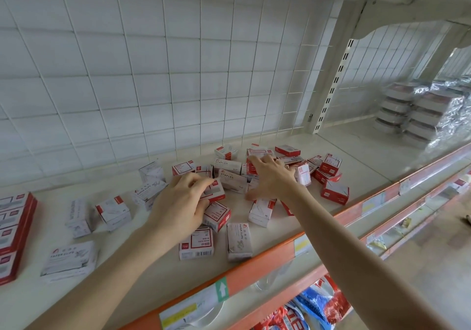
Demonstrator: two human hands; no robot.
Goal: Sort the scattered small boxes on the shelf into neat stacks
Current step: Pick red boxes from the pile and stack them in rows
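Note:
Several small red-and-white boxes lie scattered over the cream shelf [280, 230]. My left hand [179, 203] rests on the pile's left part, its fingers closed around a red-and-white box [215, 192]. My right hand [271, 178] lies spread over the middle of the heap, fingertips on a box [252, 167], thumb down at the near side. A pale staples box [230, 176] sits between the two hands. Loose boxes lie nearer me: a barcode box [196, 244] and a paper clips box [239, 241]. More lie to the right [334, 192].
A neat stack of red-and-white boxes [14, 230] stands at the far left. Pale paper clips boxes [70, 259] lie left of the pile. Wrapped packs [420, 110] stand stacked at the far right. A wire grid [153, 74] backs the shelf; an orange rail [254, 268] edges it.

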